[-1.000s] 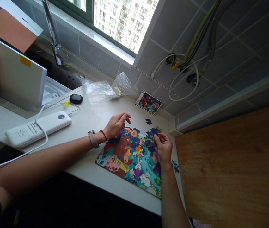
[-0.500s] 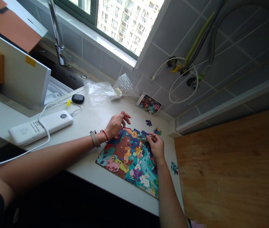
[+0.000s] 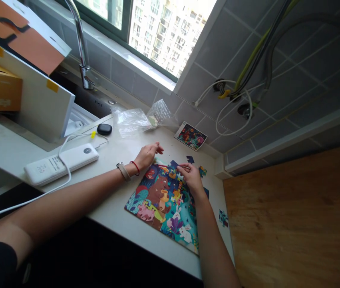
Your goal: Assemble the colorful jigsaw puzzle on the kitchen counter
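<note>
A colourful jigsaw puzzle (image 3: pixel 158 196) with a bear and white rabbits lies on the white counter, mostly joined. Over its upper right part, my right hand (image 3: pixel 191 178) pinches a dark blue puzzle piece (image 3: pixel 174 164) at the top edge; the fingers partly cover it. My left hand (image 3: pixel 147 155), with a watch and a red cord at the wrist, rests by the puzzle's upper left corner. Its fingers are loosely bent and hold nothing. Beyond the right hand lie a loose dark piece (image 3: pixel 190 159) and a multicoloured piece (image 3: pixel 202 171).
A picture card (image 3: pixel 190 136) leans at the tiled wall beside crumpled clear plastic (image 3: pixel 132 122). To the left are a white power bank (image 3: pixel 62 164) with a cable, a black case (image 3: pixel 104 129) and a sink. Another piece (image 3: pixel 223 218) lies near the wooden board (image 3: pixel 292 216).
My right hand has shifted left along the puzzle's top edge. My left hand's fingers have drawn closer together. The view has swung slightly, so the surroundings sit a little further right.
</note>
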{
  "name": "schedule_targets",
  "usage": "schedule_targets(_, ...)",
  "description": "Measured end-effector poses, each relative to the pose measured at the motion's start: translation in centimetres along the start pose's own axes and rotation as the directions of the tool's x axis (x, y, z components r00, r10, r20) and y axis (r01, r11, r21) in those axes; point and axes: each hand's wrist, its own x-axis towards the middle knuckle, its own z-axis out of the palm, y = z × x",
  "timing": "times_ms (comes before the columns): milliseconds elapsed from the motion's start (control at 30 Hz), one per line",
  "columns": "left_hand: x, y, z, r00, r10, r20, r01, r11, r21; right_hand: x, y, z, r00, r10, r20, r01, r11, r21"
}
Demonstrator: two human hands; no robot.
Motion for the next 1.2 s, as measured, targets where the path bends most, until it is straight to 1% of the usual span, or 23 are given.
schedule_targets(100, 0.0, -0.1, 0.0, 0.998, 0.049, 0.040, -0.051, 0.996, 0.070, 0.7, 0.6, 1.8, 1.000, -0.013, -0.004, 0.013, 1.000, -0.019)
schedule_targets(200, -0.3, 0.2, 0.0, 0.993, 0.095, 0.063, -0.102, 0.988, 0.115, 0.7, 1.3, 2.6, 0.999, -0.040, -0.027, 0.038, 0.997, -0.061)
schedule_targets(433, -0.8, 0.5, 0.2, 0.981, 0.161, 0.111, -0.180, 0.965, 0.189, 0.4, 2.1, 2.7, 0.989, -0.122, -0.084, 0.101, 0.969, -0.225)
schedule_targets(733, -0.7, 0.0, 0.2, 0.956, 0.206, 0.210, -0.264, 0.916, 0.303, 0.1, 1.9, 2.6, 0.973, -0.217, -0.076, 0.179, 0.923, -0.341)
schedule_targets(867, -0.7, -0.5, 0.3, 0.933, 0.225, 0.282, -0.317, 0.885, 0.342, -0.1, 2.0, 2.3, 0.970, -0.240, -0.042, 0.209, 0.907, -0.366)
schedule_targets(1000, -1.0, -1.1, 0.5, 0.897, 0.250, 0.366, -0.385, 0.848, 0.364, -0.4, 1.8, 2.2, 0.967, -0.254, 0.010, 0.238, 0.892, -0.385)
schedule_targets(1133, -1.3, -1.7, 0.6, 0.850, 0.246, 0.465, -0.471, 0.752, 0.462, -0.5, 1.7, 2.3, 0.967, -0.254, 0.035, 0.246, 0.883, -0.400)
schedule_targets(1200, -1.3, -1.9, 0.6, 0.840, 0.225, 0.494, -0.487, 0.714, 0.503, -0.5, 1.8, 2.3, 0.967, -0.251, 0.046, 0.248, 0.879, -0.408)
